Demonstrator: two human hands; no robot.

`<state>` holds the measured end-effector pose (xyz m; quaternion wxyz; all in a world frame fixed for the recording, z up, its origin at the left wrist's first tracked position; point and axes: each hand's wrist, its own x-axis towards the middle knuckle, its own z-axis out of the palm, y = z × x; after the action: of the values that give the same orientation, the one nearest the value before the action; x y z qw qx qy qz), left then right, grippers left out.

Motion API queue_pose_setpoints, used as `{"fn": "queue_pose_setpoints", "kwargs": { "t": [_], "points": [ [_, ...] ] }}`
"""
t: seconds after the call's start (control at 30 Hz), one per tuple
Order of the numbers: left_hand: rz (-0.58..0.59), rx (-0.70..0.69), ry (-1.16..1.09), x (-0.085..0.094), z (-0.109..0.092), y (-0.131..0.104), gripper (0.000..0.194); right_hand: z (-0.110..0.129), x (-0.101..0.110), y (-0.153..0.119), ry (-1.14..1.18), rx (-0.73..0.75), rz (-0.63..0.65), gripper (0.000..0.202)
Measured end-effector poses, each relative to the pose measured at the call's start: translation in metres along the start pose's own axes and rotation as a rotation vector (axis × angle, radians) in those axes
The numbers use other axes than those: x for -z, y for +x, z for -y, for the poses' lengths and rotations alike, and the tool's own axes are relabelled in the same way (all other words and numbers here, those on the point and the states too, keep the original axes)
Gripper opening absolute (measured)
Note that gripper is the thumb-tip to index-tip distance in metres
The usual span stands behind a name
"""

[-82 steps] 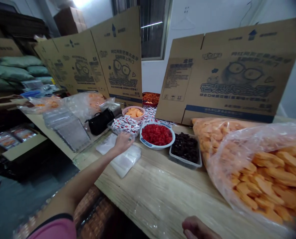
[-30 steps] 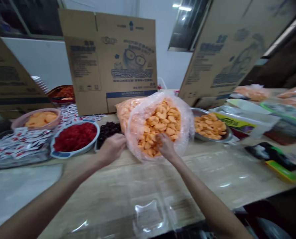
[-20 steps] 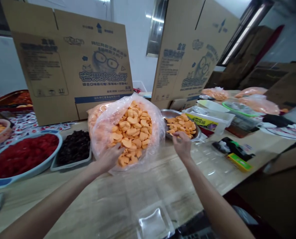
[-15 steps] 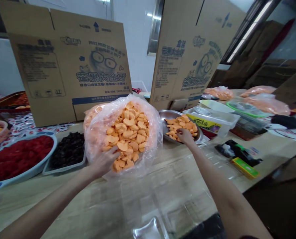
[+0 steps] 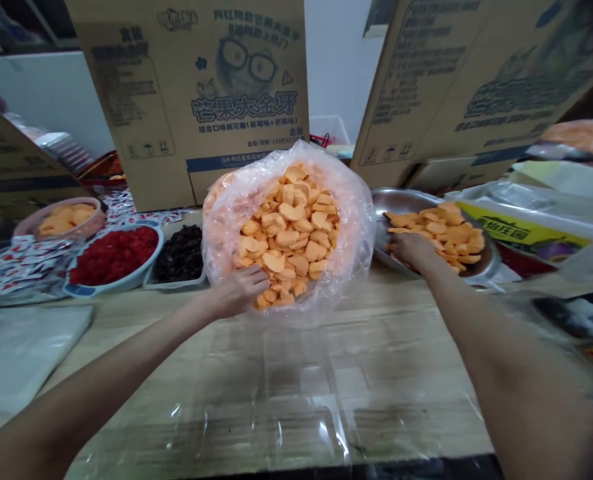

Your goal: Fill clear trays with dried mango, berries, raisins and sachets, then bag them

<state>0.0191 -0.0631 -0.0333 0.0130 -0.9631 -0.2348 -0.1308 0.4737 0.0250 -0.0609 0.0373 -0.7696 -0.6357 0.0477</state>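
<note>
Left hand (image 5: 240, 291) at bag (image 5: 352, 243), right hand (image 5: 413, 251) in bowl (image 5: 401, 199) (can't tell grips); cardboard (image 5: 151, 177) behind.

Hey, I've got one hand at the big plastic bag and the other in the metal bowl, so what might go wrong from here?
The left hand is at the low front lip of the open bag, so orange pieces might spill onto the table.
The right hand reaches inside the metal bowl, and pressing on its near side could perhaps tip it.
</note>
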Motion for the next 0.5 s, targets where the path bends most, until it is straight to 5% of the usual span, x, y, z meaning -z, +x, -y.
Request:
{"fn": "queue_pose_setpoints", "kwargs": {
  "t": [0.1,0.27,0.37,0.5],
  "points": [
    [-0.022,0.186,-0.150,0.004,-0.002,0.003,0.018,-0.003,0.009,-0.008,0.110,-0.081,-0.091,0.001],
    [-0.163,0.420,-0.327,0.010,0.000,0.009,0.006,-0.011,0.029,-0.039,0.428,-0.204,-0.283,0.020],
    [-0.276,0.521,-0.437,0.015,0.002,0.013,0.007,-0.014,0.038,-0.069,0.671,-0.226,-0.358,0.041],
    [-0.402,0.666,-0.677,0.023,-0.012,0.017,0.018,-0.014,0.041,-0.126,0.937,-0.180,-0.340,0.026]
  ]
}}
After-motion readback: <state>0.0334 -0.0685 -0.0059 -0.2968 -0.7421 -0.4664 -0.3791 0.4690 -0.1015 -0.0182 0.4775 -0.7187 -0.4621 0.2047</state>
